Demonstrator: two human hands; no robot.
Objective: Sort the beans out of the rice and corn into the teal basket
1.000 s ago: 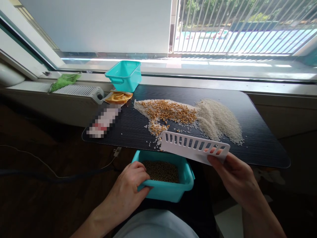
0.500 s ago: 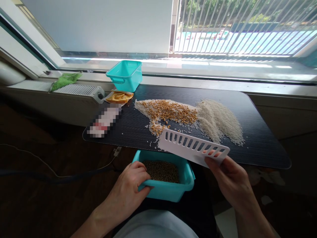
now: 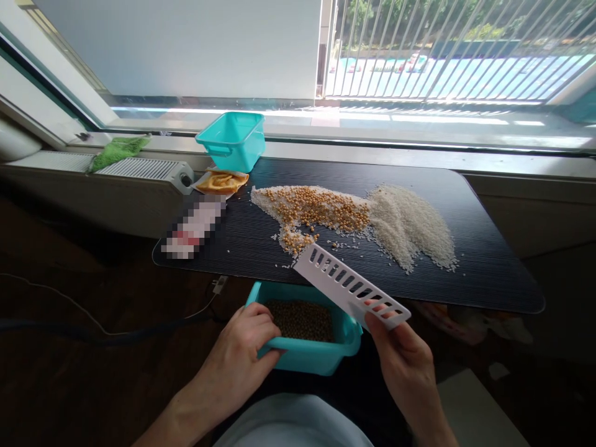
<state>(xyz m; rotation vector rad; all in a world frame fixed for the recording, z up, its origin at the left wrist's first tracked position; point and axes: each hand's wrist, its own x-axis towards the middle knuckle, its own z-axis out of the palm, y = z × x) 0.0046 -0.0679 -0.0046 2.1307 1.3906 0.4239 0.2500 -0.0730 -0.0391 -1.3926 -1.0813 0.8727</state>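
Note:
My left hand [image 3: 254,338] grips the near left rim of a turquoise plastic tub [image 3: 311,359], held just below the table's front edge. Small brownish-green grains [image 3: 302,320] cover the tub's bottom. Closed around one end of a flat white slotted plastic strip [image 3: 333,287] is my right hand [image 3: 403,354]. The strip slants up to the left over the table edge, its far end close to a pile of yellow peas [image 3: 321,211] mixed with white rice. A larger mound of white rice [image 3: 414,223] adjoins this pile on the right.
The dark table [image 3: 484,261] stands below a barred window. A second turquoise tub [image 3: 237,149] sits at its back left, near an orange-yellow item [image 3: 222,182] on white wrapping. A green cloth [image 3: 120,152] lies on the radiator [image 3: 144,169]. A cable [image 3: 205,310] hangs at the left.
My right hand has moved left and down towards me, tilting the slotted strip more steeply over the tub. My left hand keeps its grip on the tub.

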